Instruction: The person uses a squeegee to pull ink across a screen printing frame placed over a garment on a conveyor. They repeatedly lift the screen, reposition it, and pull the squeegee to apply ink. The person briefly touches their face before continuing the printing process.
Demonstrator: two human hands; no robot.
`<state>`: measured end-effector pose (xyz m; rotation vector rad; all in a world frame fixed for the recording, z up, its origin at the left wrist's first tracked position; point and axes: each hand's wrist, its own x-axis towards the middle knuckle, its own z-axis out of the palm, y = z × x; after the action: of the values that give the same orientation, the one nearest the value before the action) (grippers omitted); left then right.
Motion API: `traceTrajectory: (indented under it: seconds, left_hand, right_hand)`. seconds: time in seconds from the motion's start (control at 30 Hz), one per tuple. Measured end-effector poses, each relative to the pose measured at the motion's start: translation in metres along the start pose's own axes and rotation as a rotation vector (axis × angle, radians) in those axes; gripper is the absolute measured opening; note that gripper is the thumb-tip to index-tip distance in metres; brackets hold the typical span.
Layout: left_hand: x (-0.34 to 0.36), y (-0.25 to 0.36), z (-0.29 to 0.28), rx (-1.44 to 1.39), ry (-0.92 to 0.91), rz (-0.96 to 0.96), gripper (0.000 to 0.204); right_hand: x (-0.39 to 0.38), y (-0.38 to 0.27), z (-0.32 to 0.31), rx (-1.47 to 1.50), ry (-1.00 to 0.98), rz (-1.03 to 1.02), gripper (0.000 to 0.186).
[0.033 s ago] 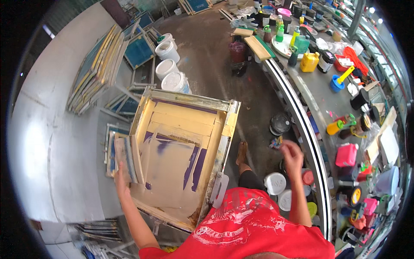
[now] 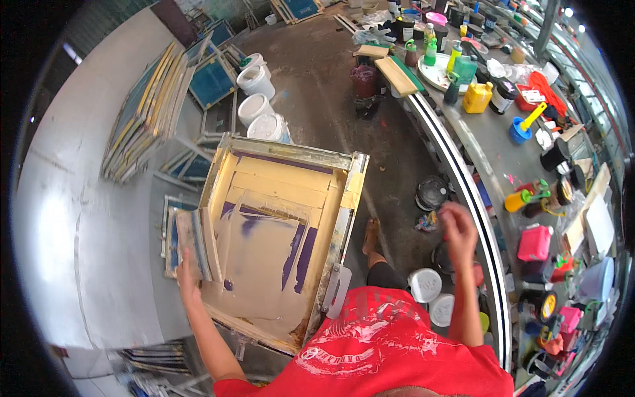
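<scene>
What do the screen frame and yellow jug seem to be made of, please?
Screen frame: possibly wood or metal, matt and stained; smears hide much of its surface. Yellow jug: probably plastic, slightly glossy, judging by its smooth, moulded-looking body.

The scraper (image 2: 197, 241) looks like matt, worn wood. A smooth, wet-looking paste (image 2: 258, 264) with a soft sheen coats the inside of the frame (image 2: 291, 151), whose rim is scuffed and rough with dried smears. The shirt (image 2: 403, 337) is matt cloth with a cracked print. The pale panel (image 2: 59, 231) is smooth and shiny; the yellow jug (image 2: 477, 97) is glossy plastic, the plank (image 2: 397, 77) bare wood.
</scene>
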<state>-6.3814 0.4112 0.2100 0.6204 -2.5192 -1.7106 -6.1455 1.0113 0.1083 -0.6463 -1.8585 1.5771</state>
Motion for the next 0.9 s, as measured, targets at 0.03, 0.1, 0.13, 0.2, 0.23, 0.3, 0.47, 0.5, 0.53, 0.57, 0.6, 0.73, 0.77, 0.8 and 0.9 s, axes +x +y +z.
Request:
traceTrajectory:
  seconds: [0.03, 0.1, 0.13, 0.2, 0.23, 0.3, 0.47, 0.5, 0.53, 0.57, 0.6, 0.73, 0.77, 0.8, 0.9]
  left_hand:
    - [0.028, 0.012, 0.025, -0.020, -0.001, 0.017, 0.079]
    - [0.067, 0.027, 0.063, -0.041, -0.008, 0.029, 0.079]
    - [0.092, 0.038, 0.074, -0.067, -0.014, 0.005, 0.079]
    - [0.148, 0.052, 0.098, -0.127, -0.037, -0.030, 0.081]
    - [0.177, 0.050, 0.097, -0.145, -0.061, 0.017, 0.083]
    - [0.205, 0.063, 0.116, -0.081, -0.026, -0.001, 0.083]
    - [0.287, 0.048, 0.156, -0.173, -0.032, -0.127, 0.084]
    - [0.307, 0.044, 0.161, -0.216, -0.074, -0.102, 0.084]
    - [0.326, 0.044, 0.171, -0.181, -0.038, -0.101, 0.086]
    - [0.343, 0.038, 0.182, -0.144, 0.001, -0.110, 0.087]
    - [0.360, 0.032, 0.191, -0.106, 0.038, -0.118, 0.089]
    - [0.448, 0.052, 0.236, -0.281, -0.117, -0.081, 0.088]
    - [0.475, 0.060, 0.254, -0.268, -0.096, -0.067, 0.088]
    - [0.498, 0.072, 0.267, -0.242, -0.082, -0.061, 0.088]
    - [0.571, 0.099, 0.331, -0.266, -0.057, -0.046, 0.088]
  right_hand:
    - [0.044, -0.042, 0.007, 0.051, 0.050, -0.060, 0.013]
    - [0.109, -0.108, 0.009, 0.016, 0.113, -0.457, 0.021]
    - [0.138, -0.142, 0.014, -0.083, 0.125, -0.673, 0.031]
    - [0.191, -0.200, 0.028, -0.120, 0.112, -1.048, 0.035]
    - [0.212, -0.216, 0.039, -0.142, 0.104, -1.173, 0.035]
    - [0.261, -0.235, 0.072, -0.209, 0.092, -1.336, 0.034]
    - [0.386, -0.260, 0.134, -0.344, 0.092, -1.500, 0.031]
    - [0.410, -0.262, 0.148, -0.355, 0.102, -1.517, 0.031]
    - [0.430, -0.263, 0.159, -0.372, 0.117, -1.524, 0.030]
    - [0.454, -0.259, 0.171, -0.387, 0.125, -1.522, 0.030]
    - [0.473, -0.253, 0.183, -0.407, 0.128, -1.515, 0.030]
    - [0.553, -0.231, 0.227, -0.460, 0.202, -1.494, 0.028]
    - [0.576, -0.224, 0.237, -0.474, 0.228, -1.477, 0.028]
    - [0.598, -0.215, 0.247, -0.480, 0.252, -1.447, 0.028]
    - [0.652, -0.208, 0.292, -0.498, 0.292, -1.430, 0.027]
